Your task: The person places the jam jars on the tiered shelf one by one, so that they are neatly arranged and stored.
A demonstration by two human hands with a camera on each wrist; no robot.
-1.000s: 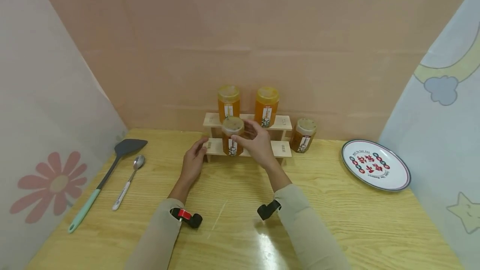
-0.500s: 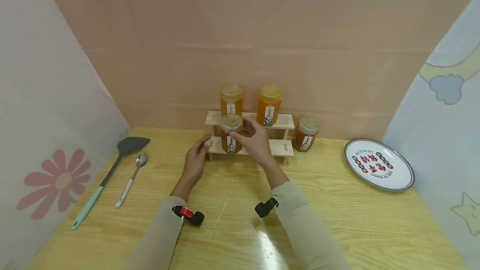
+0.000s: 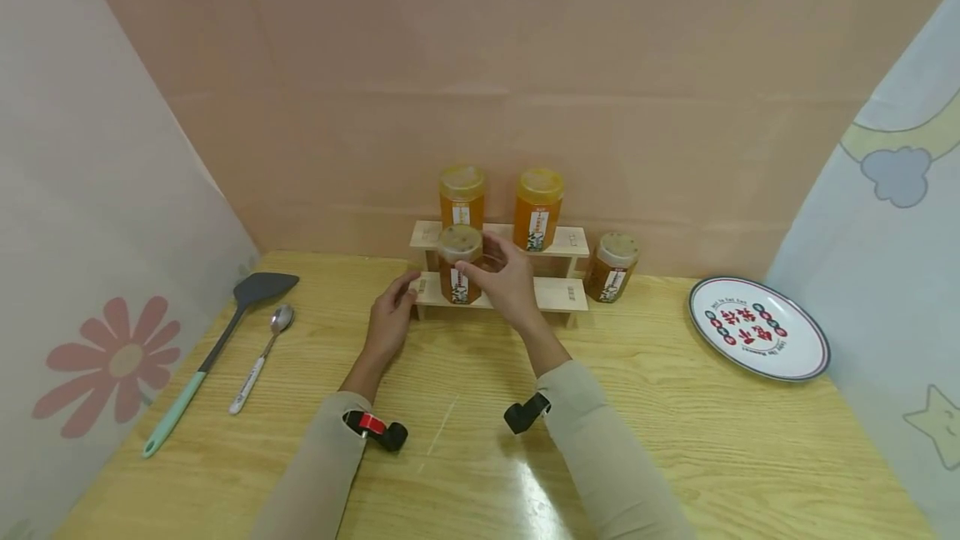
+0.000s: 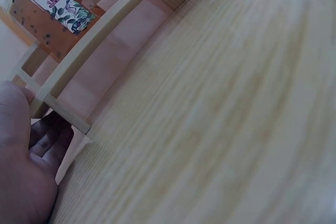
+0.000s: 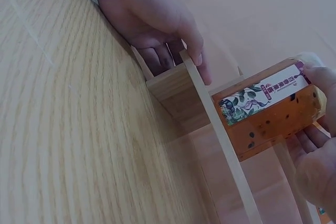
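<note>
My right hand (image 3: 512, 280) holds a jar of dark amber preserve (image 3: 460, 277) by its upper part, thumb at the front and fingers behind. The jar stands upright near the left end of the lower shelf of a two-tier wooden rack (image 3: 551, 294); dark seeds show through its wall in the right wrist view. My left hand (image 3: 390, 317) grips the rack's left end, with thumb and fingers around the lower shelf's end in both wrist views. On the upper shelf are two golden jars, the left jar (image 3: 462, 198) partly hidden by the held one, and the right jar (image 3: 537, 211).
Another dark jar (image 3: 611, 267) stands on the table (image 3: 675, 440) just right of the rack. A white plate (image 3: 798, 340) lies far right. At the left lie a spatula (image 3: 217, 352) with a green handle and a spoon (image 3: 258, 365). A wall (image 3: 510, 48) rises behind the rack.
My right hand has shifted the dark jar slightly left along the lower shelf. The left hand has stayed at the rack's end. The head view has moved a little.
</note>
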